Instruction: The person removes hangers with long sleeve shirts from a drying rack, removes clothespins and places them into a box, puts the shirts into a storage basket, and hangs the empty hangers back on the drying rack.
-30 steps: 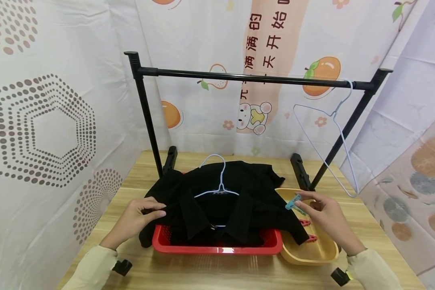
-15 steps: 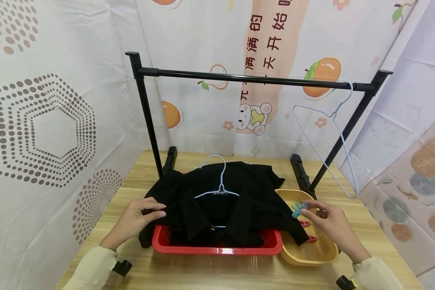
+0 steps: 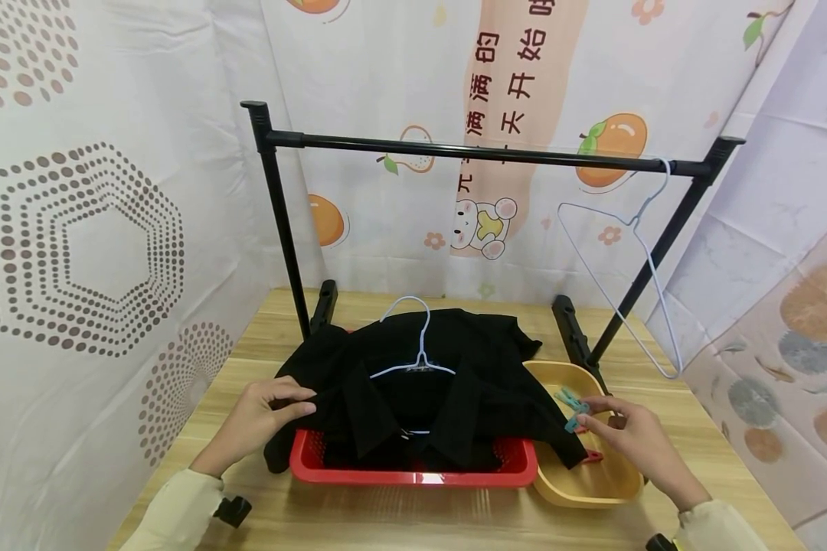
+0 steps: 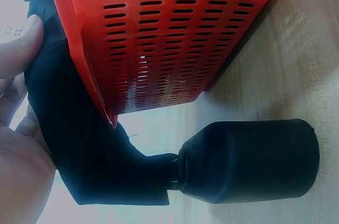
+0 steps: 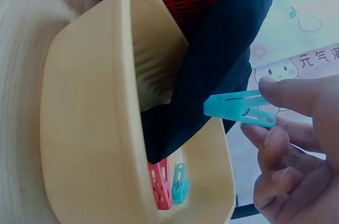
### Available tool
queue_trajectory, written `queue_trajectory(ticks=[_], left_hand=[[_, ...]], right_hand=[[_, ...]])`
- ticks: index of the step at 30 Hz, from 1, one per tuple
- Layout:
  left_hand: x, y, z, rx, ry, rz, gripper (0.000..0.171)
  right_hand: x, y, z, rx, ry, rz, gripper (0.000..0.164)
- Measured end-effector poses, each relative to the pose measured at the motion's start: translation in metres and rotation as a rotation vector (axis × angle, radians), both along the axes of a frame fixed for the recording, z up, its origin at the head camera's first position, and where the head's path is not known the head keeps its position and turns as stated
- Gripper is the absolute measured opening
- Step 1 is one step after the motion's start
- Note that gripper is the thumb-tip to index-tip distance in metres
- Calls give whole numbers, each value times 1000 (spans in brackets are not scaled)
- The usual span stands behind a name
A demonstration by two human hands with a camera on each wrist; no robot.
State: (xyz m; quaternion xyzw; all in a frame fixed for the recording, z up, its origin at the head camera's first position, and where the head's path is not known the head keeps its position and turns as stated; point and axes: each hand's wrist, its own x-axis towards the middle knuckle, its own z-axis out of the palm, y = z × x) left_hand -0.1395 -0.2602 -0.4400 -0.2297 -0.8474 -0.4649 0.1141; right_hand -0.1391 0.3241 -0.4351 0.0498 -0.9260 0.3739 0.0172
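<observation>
A black collared shirt (image 3: 510,409) lies over a red basket (image 3: 413,476), with a light blue wire hanger (image 3: 423,337) inside its neck, hook upward. My left hand (image 3: 258,413) pinches the shirt's shoulder at the left between thumb and fingers. Above the yellow basin, my right hand (image 3: 637,440) pinches a teal clothespin (image 5: 233,108) by its handle ends, near the shirt's right sleeve (image 5: 212,49). That sleeve hangs over into the basin. The clothespin's tip is beside the sleeve in the right wrist view; whether they touch I cannot tell.
The yellow basin (image 3: 593,501) holds red clothespins (image 5: 160,184) and another teal clothespin (image 5: 180,184). A black rack (image 3: 455,150) spans the back of the wooden table (image 3: 269,513). Another light blue hanger (image 3: 651,264) hangs at its right end.
My right hand has moved slightly right and down toward the viewer with the teal clothespin, turning it. The left hand and shirt stay in place.
</observation>
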Motion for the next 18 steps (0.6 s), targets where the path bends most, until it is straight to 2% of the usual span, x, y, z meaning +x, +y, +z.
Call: queue_trajectory(ticks=[9, 18], left_hand=[[0, 0, 1, 1, 13, -2, 19], [2, 1, 2, 11, 19, -4, 19]], right_hand=[[1, 3, -6, 91, -7, 22, 40], [1, 6, -14, 185, 70, 94, 31]])
